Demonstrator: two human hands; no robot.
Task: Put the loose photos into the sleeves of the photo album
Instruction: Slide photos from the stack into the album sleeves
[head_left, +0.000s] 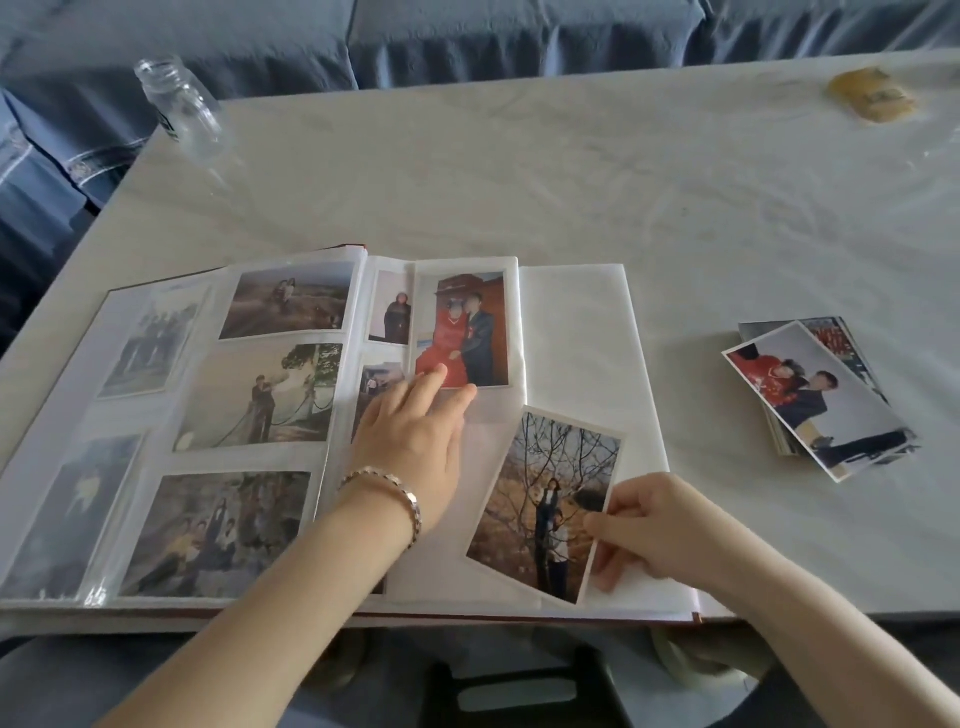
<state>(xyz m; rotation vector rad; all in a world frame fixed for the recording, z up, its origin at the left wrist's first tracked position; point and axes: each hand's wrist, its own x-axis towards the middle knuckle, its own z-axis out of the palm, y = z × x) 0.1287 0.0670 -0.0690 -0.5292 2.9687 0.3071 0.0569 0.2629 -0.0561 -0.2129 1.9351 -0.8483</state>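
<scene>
The loose colour print of two people under a bare tree lies on the lower right page of the open white-leaved photo album. Its long axis runs near to far, with the top leaning a little to the right. The right hand pinches its near right corner, thumb on top and fingers curled beneath.

The left hand lies flat with straight fingers, pressing the clear sleeve film just under the sleeved print of a couple in red and dark dress. The tree print's far left corner sits just beside those fingertips — so the open pocket is probably up and to the left of it, and the right hand is the one to feed it in.

Counted: one print in hand and one fanned stack of loose prints further right on the pale table, sheet number unclear. Five prints are sleeved on the left page and three are visible on the right — one partly hidden by the left hand.
</scene>
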